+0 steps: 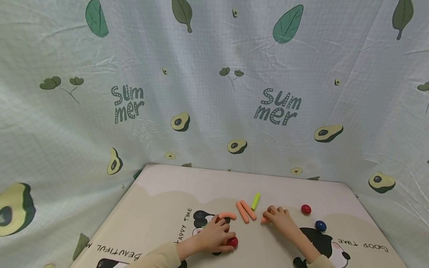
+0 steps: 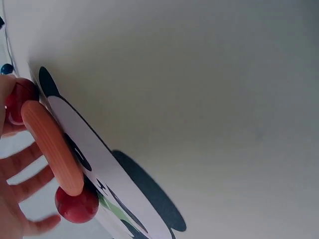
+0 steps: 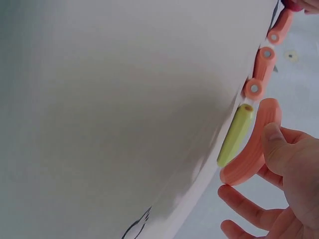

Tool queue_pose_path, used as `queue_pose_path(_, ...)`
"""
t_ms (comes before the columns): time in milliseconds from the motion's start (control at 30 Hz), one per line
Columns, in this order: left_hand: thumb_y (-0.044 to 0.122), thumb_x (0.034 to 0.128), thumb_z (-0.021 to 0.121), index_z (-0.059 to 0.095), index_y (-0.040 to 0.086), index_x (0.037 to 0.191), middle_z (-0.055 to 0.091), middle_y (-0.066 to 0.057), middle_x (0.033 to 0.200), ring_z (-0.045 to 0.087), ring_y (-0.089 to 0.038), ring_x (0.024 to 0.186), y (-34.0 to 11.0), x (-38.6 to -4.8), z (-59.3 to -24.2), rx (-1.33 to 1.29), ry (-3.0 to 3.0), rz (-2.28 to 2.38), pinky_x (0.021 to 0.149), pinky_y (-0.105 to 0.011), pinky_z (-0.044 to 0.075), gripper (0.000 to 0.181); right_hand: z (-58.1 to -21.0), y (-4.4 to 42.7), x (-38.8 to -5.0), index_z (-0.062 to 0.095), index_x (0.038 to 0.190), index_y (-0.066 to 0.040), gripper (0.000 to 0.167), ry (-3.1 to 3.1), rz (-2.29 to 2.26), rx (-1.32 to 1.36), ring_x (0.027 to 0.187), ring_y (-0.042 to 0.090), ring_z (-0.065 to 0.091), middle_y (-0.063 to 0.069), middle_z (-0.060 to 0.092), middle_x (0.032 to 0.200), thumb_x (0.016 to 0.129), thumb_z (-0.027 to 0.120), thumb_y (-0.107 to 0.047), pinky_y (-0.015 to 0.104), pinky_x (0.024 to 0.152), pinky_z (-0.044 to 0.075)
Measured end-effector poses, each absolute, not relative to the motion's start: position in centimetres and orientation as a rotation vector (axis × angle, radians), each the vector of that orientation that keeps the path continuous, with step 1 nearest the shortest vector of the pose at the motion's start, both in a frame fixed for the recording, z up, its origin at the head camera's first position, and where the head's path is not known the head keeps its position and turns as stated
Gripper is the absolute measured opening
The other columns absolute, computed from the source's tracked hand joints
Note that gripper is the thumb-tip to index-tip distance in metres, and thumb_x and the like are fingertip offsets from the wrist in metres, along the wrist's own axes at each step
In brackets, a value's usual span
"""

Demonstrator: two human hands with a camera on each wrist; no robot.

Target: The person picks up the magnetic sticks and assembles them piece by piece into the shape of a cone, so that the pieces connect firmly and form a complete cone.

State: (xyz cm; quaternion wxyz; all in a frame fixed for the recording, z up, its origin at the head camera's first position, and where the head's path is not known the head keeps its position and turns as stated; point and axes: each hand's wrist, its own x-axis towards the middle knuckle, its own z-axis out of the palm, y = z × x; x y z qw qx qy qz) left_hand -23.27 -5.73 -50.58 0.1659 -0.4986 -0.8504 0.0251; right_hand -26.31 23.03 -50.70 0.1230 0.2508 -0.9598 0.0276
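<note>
Both hands are grasping something over the middle of the surface (image 1: 161,190), which a printed curtain (image 1: 204,96) backs beyond its far edge. Leftmost, in a pale sleeve (image 1: 161,257), the left hand (image 1: 212,235) reaches in from the near left and pinches a dark red ball (image 1: 232,242) between thumb and finger; whether that ball touches the surface I cannot tell. By its other fingers, a second red ball (image 2: 77,205) lies at one end of a curved orange piece (image 1: 228,215), on a black-and-white printed figure. Next come two straight orange pieces (image 1: 242,212) (image 1: 248,210), close together at the ends toward the far edge and spread slightly at the near ends. Just right of them, a yellow-green stick (image 1: 256,201) slants toward the far edge. Right of the stick, the right hand (image 1: 282,222) grips another curved orange piece (image 3: 251,147) between thumb and fingers. Farther along, toward the right edge, lie a separate red ball (image 1: 305,209) and, nearer the front, a blue ball (image 1: 320,226) beside a black print.
</note>
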Motion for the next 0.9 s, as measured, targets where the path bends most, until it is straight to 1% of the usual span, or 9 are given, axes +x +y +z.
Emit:
queue_pose_path(100,0.055,0.0851,0.045,0.057,0.032,0.104,0.051,0.01,0.081,0.044,-0.007,0.081,-5.7,-23.1,-50.7,-1.382,-2.456,0.064,0.083,-0.048,0.039,0.032,-50.6,22.7,-26.2,0.06,0.094,-0.021,0.014,-2.778,0.07,0.758,0.076,0.02,0.048,-0.001,0.05,0.092,0.08,0.06,-0.019,0.037,0.063,0.036)
queue_pose_path(167,0.055,0.0849,0.045,0.057,0.033,0.105,0.051,0.009,0.08,0.045,-0.008,0.081,-5.6,-23.0,-50.7,-1.353,-2.475,0.062,0.082,-0.052,0.04,0.032,-50.6,22.4,-26.1,0.06,0.094,-0.021,0.014,-2.765,0.06,0.775,0.076,0.02,0.047,-0.001,0.05,0.092,0.08,0.06,-0.02,0.036,0.063,0.036)
queue_pose_path(233,0.055,0.0846,0.045,0.057,0.034,0.106,0.05,0.009,0.08,0.044,-0.008,0.081,-5.6,-22.9,-50.7,-1.33,-2.485,0.06,0.079,-0.051,0.04,0.032,-50.4,22.1,-25.9,0.059,0.094,-0.022,0.014,-2.756,0.053,0.79,0.077,0.019,0.047,-0.001,0.05,0.092,0.079,0.06,-0.019,0.036,0.064,0.036)
queue_pose_path(400,0.055,0.084,0.046,0.057,0.034,0.106,0.049,0.009,0.079,0.04,-0.008,0.078,-5.7,-22.6,-50.8,-1.305,-2.478,0.052,0.07,-0.04,0.04,0.032,-50.3,21.2,-25.4,0.059,0.094,-0.024,0.015,-2.727,0.054,0.84,0.082,0.019,0.047,-0.001,0.05,0.093,0.08,0.06,-0.019,0.037,0.068,0.037)
queue_pose_path(467,0.055,0.0841,0.045,0.056,0.034,0.107,0.048,0.008,0.079,0.039,-0.008,0.077,-5.8,-22.6,-50.9,-1.307,-2.473,0.053,0.07,-0.038,0.039,0.033,-50.3,20.9,-25.3,0.059,0.094,-0.025,0.016,-2.706,0.035,0.858,0.082,0.019,0.048,-0.001,0.05,0.093,0.08,0.06,-0.019,0.038,0.069,0.038)
queue_pose_path(567,0.055,0.0849,0.044,0.055,0.034,0.107,0.048,0.008,0.081,0.039,-0.008,0.078,-6.0,-22.7,-50.9,-1.326,-2.474,0.051,0.07,-0.038,0.038,0.032,-50.2,20.5,-25.1,0.059,0.094,-0.024,0.016,-2.677,-0.002,0.881,0.081,0.019,0.048,-0.001,0.051,0.093,0.079,0.06,-0.02,0.037,0.068,0.038)
queue_pose_path(733,0.054,0.0855,0.044,0.055,0.034,0.108,0.052,0.008,0.088,0.043,-0.009,0.083,-6.5,-23.4,-51.0,-1.381,-2.464,0.036,0.072,-0.041,0.041,0.032,-50.0,19.7,-24.8,0.058,0.095,-0.024,0.015,-2.682,0.019,0.924,0.082,0.018,0.046,-0.001,0.051,0.093,0.081,0.058,-0.021,0.037,0.069,0.036)
queue_pose_path(900,0.053,0.0862,0.044,0.056,0.032,0.113,0.055,0.006,0.095,0.046,-0.01,0.09,-7.1,-24.0,-50.7,-1.467,-2.489,-0.022,0.078,-0.048,0.043,0.035,-50.0,19.2,-24.6,0.059,0.097,-0.025,0.016,-2.672,0.031,0.95,0.085,0.018,0.046,-0.002,0.051,0.095,0.082,0.056,-0.023,0.037,0.072,0.035)
